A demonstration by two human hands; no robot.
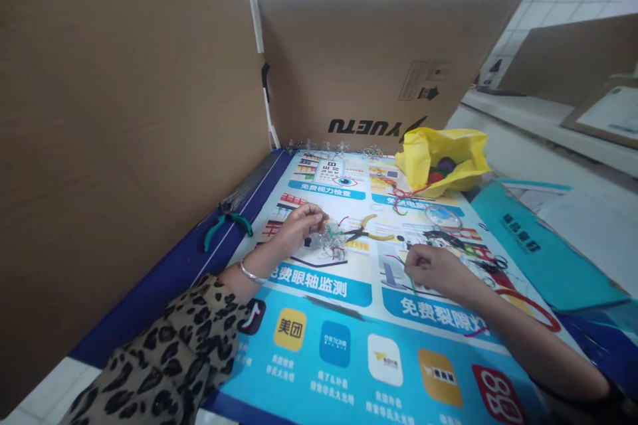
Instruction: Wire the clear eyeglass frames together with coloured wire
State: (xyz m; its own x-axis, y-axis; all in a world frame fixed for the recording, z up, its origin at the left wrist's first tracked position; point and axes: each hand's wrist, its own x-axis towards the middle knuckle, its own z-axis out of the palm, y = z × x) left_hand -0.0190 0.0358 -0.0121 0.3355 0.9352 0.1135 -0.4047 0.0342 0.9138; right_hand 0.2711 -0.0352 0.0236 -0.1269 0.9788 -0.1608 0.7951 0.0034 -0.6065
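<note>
My left hand [300, 231], a silver bangle on its wrist, is closed in a pinch at the upper left edge of a tangled silvery wire piece [333, 244] with bits of coloured strand. Just right of that piece lie yellow-handled pliers [367, 231], their jaws pointing at it. Farther right, my right hand [427, 269] is closed with fingertips pressed together on a thin green strand [413, 284]. A short reddish strand end shows beside those fingertips. Whether the strands are wire or thread I cannot tell.
Teal-handled pliers [227, 226] lie at left beside thin wires [244, 191]. A yellow bag [443, 153] with coloured balls stands back right, near a clear ring-shaped roll [443, 218]. A red ring [535, 305] and turquoise folder [538, 249] lie right. Cardboard walls [359, 66] rise left and behind.
</note>
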